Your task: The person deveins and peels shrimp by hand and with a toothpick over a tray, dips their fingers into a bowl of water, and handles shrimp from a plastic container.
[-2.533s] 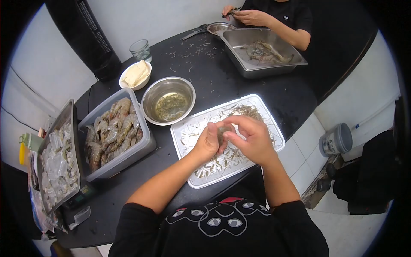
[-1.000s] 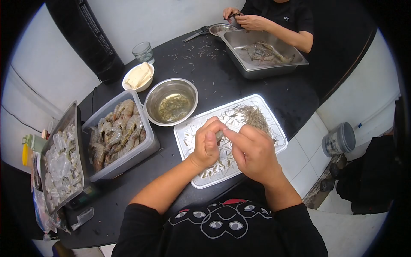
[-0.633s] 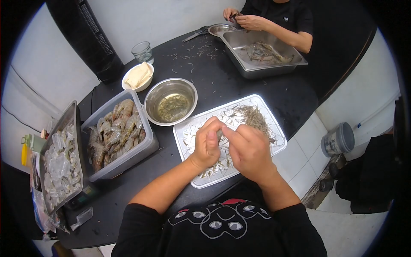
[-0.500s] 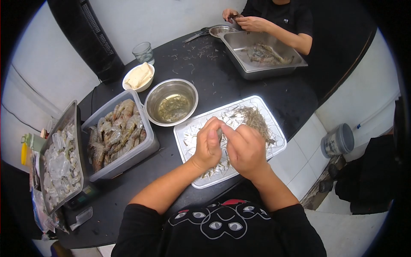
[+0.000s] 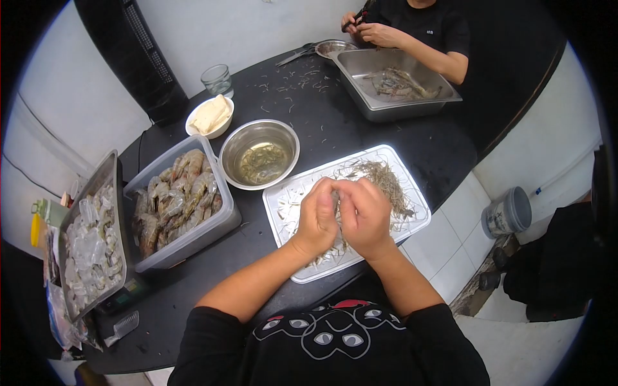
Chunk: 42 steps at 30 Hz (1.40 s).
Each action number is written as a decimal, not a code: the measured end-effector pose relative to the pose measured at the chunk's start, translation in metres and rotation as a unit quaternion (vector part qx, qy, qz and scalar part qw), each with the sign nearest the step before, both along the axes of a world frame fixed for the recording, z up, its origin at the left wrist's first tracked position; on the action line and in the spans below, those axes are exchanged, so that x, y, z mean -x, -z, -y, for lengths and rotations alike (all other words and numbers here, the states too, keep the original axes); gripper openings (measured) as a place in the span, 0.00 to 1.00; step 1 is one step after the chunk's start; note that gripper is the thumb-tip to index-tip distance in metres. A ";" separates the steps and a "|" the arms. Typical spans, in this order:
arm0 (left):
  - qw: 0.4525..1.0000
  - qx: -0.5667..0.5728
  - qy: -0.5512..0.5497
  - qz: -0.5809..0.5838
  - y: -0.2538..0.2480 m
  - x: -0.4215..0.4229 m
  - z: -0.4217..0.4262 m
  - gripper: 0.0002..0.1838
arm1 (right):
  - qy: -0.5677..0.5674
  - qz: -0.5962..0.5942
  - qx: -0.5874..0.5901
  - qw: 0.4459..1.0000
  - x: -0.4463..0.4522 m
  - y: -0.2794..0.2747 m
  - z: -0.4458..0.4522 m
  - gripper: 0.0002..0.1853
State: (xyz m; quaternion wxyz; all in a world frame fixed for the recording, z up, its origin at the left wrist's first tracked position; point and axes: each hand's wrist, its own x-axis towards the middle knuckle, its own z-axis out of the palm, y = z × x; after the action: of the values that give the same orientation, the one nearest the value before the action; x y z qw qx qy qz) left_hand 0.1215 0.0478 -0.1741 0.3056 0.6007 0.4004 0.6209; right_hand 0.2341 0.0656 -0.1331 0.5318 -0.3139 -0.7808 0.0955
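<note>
Over the white tray (image 5: 273, 196), my left hand (image 5: 317, 219) and my right hand (image 5: 367, 217) meet with fingers curled and closed. Between them a sliver of a greyish shrimp (image 5: 335, 198) shows; my fingers hide most of it. On the tray lie a heap of thin shrimp legs and feelers (image 5: 386, 181) and scattered scraps. Left of the tray, a steel bowl (image 5: 226, 166) holds cloudy liquid with bits in it. Whole raw shrimp (image 5: 177, 199) fill a clear plastic tub (image 5: 187, 252) farther left.
A steel pan (image 5: 106, 302) of ice and pale shrimp stands at far left. Behind the tub are a white bowl (image 5: 219, 130) and a glass (image 5: 217, 78). Across the table, a co-worker's hands (image 5: 380, 33) work above a deep steel pan (image 5: 380, 109); scissors (image 5: 296, 54) lie nearby.
My right hand has turned and drawn slightly left and down, its fingers now curled over the shrimp. The co-worker's hands have shifted slightly, with a dark tool now showing in one.
</note>
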 end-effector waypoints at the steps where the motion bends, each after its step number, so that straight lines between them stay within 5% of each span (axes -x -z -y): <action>1: 1.000 0.012 0.005 0.011 -0.001 0.000 0.000 0.29 | -0.021 -0.026 0.053 0.998 0.000 -0.002 0.001 0.09; 7: 0.988 0.088 0.071 0.103 -0.007 -0.002 0.005 0.36 | -0.096 -0.128 0.191 0.969 -0.002 -0.010 0.001 0.06; 13: 0.985 0.055 0.101 0.132 -0.003 0.000 0.000 0.38 | -0.086 -0.030 0.178 0.980 -0.016 -0.026 0.002 0.09; 16: 0.989 0.038 0.096 0.107 -0.001 0.003 -0.002 0.38 | -0.079 0.052 0.084 0.992 -0.023 -0.030 0.007 0.13; 28: 0.998 0.003 0.056 -0.030 -0.008 0.008 -0.002 0.40 | -0.028 0.127 0.004 0.992 -0.025 -0.031 0.013 0.15; 31: 0.996 -0.047 0.072 -0.009 -0.004 0.008 -0.007 0.34 | -0.039 0.148 -0.005 0.988 -0.029 -0.033 0.012 0.15; 42: 0.978 0.152 0.105 0.099 -0.018 0.001 0.005 0.34 | 0.046 0.135 -0.179 0.973 -0.019 -0.005 0.001 0.17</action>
State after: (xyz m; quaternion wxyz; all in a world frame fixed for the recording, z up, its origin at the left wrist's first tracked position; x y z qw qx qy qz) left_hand 0.1204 0.0432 -0.1566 0.4948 0.5210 0.3926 0.5741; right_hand 0.2529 0.0646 -0.1278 0.4726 -0.2589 -0.8347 -0.1135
